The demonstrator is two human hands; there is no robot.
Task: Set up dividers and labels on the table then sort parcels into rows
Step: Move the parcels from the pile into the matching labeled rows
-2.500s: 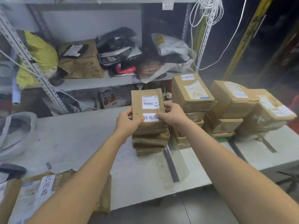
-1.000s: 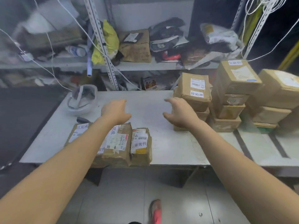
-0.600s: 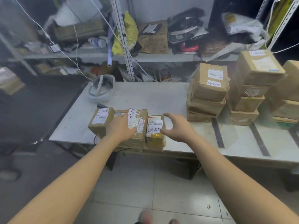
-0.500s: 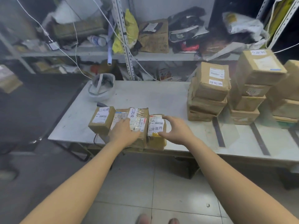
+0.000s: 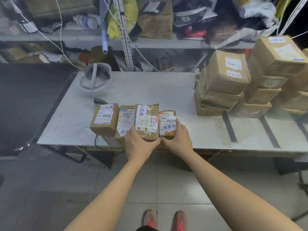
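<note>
At the table [image 5: 150, 87] edge, the left hand [image 5: 139, 144] grips the long parcel [image 5: 147, 120] pointing away, the right hand [image 5: 177, 138] grips the touching small parcel [image 5: 167, 121].

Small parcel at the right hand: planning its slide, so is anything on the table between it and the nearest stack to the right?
Nothing visible: the table is bare between the small parcel, gripped by the right hand, and the stack.

White strapped headgear [image 5: 95, 82] lies just behind a small dark device [image 5: 100, 101]. Rear metal shelf [image 5: 166, 43] carries a yellow bag [image 5: 133, 10] and a crumpled brown carton [image 5: 156, 22], among dark bags too jumbled to identify. Red shoes [image 5: 150, 219] stand on the tiled floor [image 5: 175, 185].
</note>
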